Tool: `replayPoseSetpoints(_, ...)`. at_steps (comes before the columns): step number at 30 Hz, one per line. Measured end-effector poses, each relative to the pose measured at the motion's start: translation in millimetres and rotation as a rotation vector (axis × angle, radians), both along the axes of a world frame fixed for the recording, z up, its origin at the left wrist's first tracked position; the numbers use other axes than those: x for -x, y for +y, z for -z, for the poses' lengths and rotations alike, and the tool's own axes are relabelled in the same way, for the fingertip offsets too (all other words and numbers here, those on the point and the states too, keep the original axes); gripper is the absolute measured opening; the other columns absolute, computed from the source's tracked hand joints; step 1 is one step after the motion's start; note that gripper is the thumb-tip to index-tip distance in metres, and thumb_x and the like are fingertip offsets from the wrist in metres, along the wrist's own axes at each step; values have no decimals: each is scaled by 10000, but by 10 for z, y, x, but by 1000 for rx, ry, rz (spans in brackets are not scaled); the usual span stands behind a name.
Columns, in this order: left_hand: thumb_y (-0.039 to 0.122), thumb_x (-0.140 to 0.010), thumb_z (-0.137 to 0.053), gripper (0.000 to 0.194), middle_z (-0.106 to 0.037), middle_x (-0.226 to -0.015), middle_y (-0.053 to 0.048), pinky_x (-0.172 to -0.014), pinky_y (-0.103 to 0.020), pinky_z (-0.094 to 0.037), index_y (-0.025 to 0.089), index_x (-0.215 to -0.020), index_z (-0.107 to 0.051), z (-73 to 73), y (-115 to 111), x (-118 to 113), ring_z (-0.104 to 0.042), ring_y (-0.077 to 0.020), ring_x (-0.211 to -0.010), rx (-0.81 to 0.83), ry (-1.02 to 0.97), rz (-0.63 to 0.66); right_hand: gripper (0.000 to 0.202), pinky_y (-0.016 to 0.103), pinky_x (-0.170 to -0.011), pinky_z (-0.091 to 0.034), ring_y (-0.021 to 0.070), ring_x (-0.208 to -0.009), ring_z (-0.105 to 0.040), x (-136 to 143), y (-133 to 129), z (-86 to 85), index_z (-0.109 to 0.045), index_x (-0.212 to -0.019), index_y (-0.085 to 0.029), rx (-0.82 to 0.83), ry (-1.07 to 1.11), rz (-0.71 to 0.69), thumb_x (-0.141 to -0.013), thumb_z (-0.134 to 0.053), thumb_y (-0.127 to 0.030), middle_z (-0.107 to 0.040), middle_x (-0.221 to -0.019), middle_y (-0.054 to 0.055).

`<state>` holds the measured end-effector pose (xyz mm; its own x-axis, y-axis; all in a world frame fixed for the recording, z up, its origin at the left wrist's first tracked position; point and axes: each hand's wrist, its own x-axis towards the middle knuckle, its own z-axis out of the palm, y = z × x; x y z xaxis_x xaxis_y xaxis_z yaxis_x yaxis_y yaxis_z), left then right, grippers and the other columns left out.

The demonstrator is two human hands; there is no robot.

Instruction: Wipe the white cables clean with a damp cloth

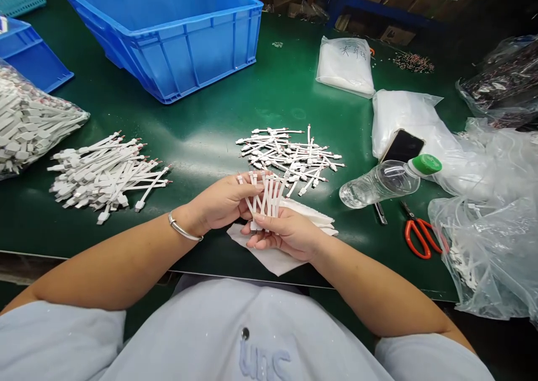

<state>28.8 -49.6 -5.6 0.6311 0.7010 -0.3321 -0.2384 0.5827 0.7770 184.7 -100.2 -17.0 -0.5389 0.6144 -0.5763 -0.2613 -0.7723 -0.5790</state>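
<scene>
Several short white cables (269, 196) are fanned out between my two hands, close to the table's front edge. My left hand (225, 200) pinches them near their upper ends, where thin reddish wire tips show. Lower down, my right hand (290, 232) grips the same cables by their connector ends, with its thumb across them. Beneath the hands lies a white cloth or paper sheet (275, 260). Just beyond them is a loose pile of similar cables (294, 154). A denser heap of cables (109, 173) lies to the left, connectors mostly facing me.
A large blue bin (202, 50) stands at the back left. A clear bag of cables (33, 117) is at far left. On the right are a water bottle (378, 184), a phone (402, 144), red-handled scissors (420, 238), white packets (347, 64) and plastic bags (496, 230).
</scene>
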Motion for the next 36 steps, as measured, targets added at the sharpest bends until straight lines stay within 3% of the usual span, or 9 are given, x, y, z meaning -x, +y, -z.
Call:
replayPoseSetpoints(6, 196, -748, -664, 331, -668, -890, -64, -557, -229, -502, 172, -1077, -641, 12, 49, 19, -633, -155, -693, 7, -52, 29, 148, 161, -586, -581, 108, -619, -704, -12, 3, -17, -661, -869, -108, -16, -19, 33, -770, -739, -187, -731, -797, 66)
replayPoseSetpoints(9, 331, -807, -625, 288, -685, -949, -92, -638, -283, -538, 169, -1041, -667, 60, 96, 33, -653, -197, -776, 30, -79, 64, 169, 163, -603, -584, 103, -626, -699, -19, 3, -28, -669, -848, -112, -19, -33, 39, -714, -768, -133, -731, -802, 53)
replayPoseSetpoints(13, 540, -842, -560, 425, -705, -1008, -110, -690, -336, -548, 184, -1040, -682, 109, 123, 38, -671, -245, -859, 64, -68, 84, 200, 159, -625, -586, 93, -629, -694, -18, -3, -25, -678, -825, -112, -28, -51, 27, -667, -799, -130, -732, -805, 47)
replayPoseSetpoints(18, 543, -760, -688, 416, -703, -1091, -97, -789, -364, -550, 207, -1006, -683, 40, 80, 15, -668, -261, -992, 89, -37, 101, 269, 169, -625, -589, 114, -644, -708, -9, -21, -4, -673, -868, -122, -61, -43, -41, -643, -819, -149, -738, -789, 52)
replayPoseSetpoints(21, 624, -766, -633, 470, -707, -1082, -110, -819, -398, -546, 193, -946, -687, -31, 78, 11, -658, -279, -1023, 119, -35, 104, 273, 160, -608, -585, 123, -639, -713, -4, -22, -22, -675, -873, -120, -58, -41, -57, -639, -814, -139, -737, -769, 49)
replayPoseSetpoints(24, 686, -798, -534, 554, -723, -981, -141, -751, -405, -551, 164, -891, -695, -34, 106, 24, -676, -292, -923, 86, 1, 128, 188, 137, -576, -575, 106, -599, -702, 1, -13, -54, -672, -822, -102, -65, -59, 8, -667, -780, -108, -732, -755, 48)
replayPoseSetpoints(26, 638, -826, -538, 516, -723, -926, -133, -711, -371, -547, 153, -904, -696, 15, 124, 31, -679, -261, -846, 30, 16, 131, 168, 139, -578, -578, 105, -586, -699, 2, -5, -68, -663, -830, -101, -71, -83, 78, -688, -751, -82, -731, -750, 49)
replayPoseSetpoints(31, 319, -891, -578, 226, -716, -897, -91, -757, -304, -530, 137, -985, -672, 143, 141, 27, -674, -186, -816, -28, -12, 4, 221, 159, -586, -583, 103, -585, -690, -4, 8, -61, -640, -901, -111, -82, -103, 167, -705, -733, -70, -725, -738, 44)
replayPoseSetpoints(36, 266, -949, -471, 271, -705, -951, -104, -819, -291, -505, 117, -1054, -672, 108, 145, 7, -654, -164, -858, -19, -20, -22, 225, 156, -593, -572, 87, -602, -665, -9, -4, -45, -626, -804, -125, -110, -114, 225, -660, -798, -138, -704, -717, 23)
